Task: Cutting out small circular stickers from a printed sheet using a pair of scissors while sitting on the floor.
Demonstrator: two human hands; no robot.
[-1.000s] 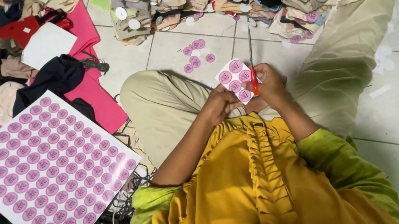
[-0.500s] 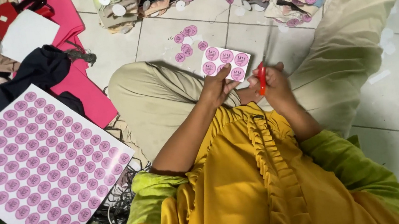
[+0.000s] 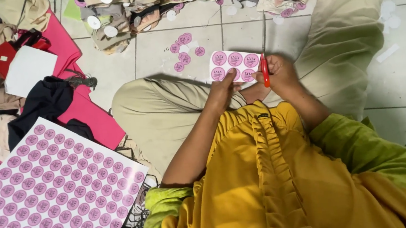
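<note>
A small sticker strip (image 3: 234,65) with five pink round labels is pinched by the left hand (image 3: 222,94). One pair of red-handled scissors (image 3: 263,55) is gripped by the right hand (image 3: 279,73), just beside the strip.

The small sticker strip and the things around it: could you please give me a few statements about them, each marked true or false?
1. The left hand holds a small strip of pink round stickers. True.
2. The right hand holds blue-handled scissors. False: the scissors have red handles, with the blades pointing away from the person.
3. A large sheet of pink stickers lies on the floor at the person's left. True.
4. The loose cut stickers lie on top of the large sheet. False: they lie on the tiled floor, beyond the knee.
5. The person wears a yellow garment with green sleeves. True.
</note>
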